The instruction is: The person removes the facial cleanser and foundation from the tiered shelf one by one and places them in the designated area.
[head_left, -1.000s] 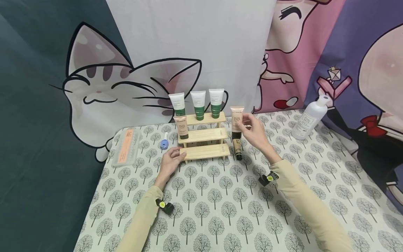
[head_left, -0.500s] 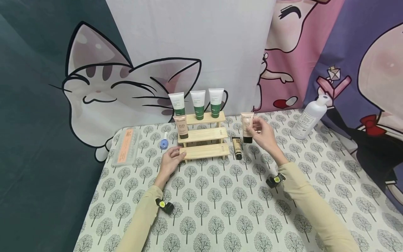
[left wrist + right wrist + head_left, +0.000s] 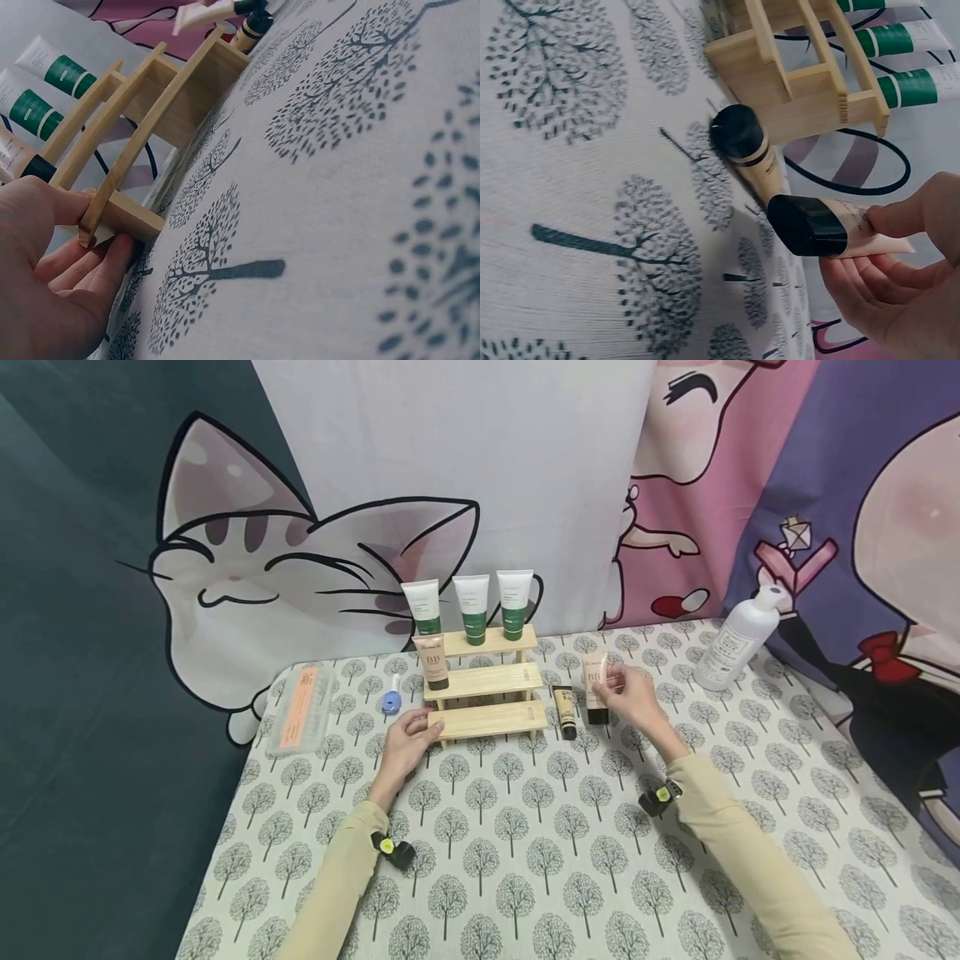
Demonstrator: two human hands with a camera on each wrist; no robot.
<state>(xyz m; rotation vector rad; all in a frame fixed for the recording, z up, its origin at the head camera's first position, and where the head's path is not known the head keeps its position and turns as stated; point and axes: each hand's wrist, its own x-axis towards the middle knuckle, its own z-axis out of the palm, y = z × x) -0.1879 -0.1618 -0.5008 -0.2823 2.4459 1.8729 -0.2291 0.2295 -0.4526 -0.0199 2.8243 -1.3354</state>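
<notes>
A three-step wooden display rack [image 3: 487,720] stands on the table. My left hand [image 3: 408,739] grips the left end of its lowest step; in the left wrist view the thumb [image 3: 71,206] lies on top with fingers beneath. Three white-and-green tubes [image 3: 474,610] stand on the top step, and a pink BB cream tube [image 3: 432,662] stands at the left of the middle step. My right hand [image 3: 632,695] pinches a second BB cream tube [image 3: 810,225], black cap down, right of the rack. Between it and the rack lies a gold tube with a black cap [image 3: 565,712].
At the far left lies a clear plastic case [image 3: 302,710] with an orange label. A small blue item [image 3: 391,702] with a white tip sits left of the rack. A white pump bottle [image 3: 738,642] stands at the back right. Printed curtains hang behind the table.
My right hand has carried the BB cream tube from beside the rack's right end to the right, then down and nearer, past the gold tube. My left hand has kept its place on the rack.
</notes>
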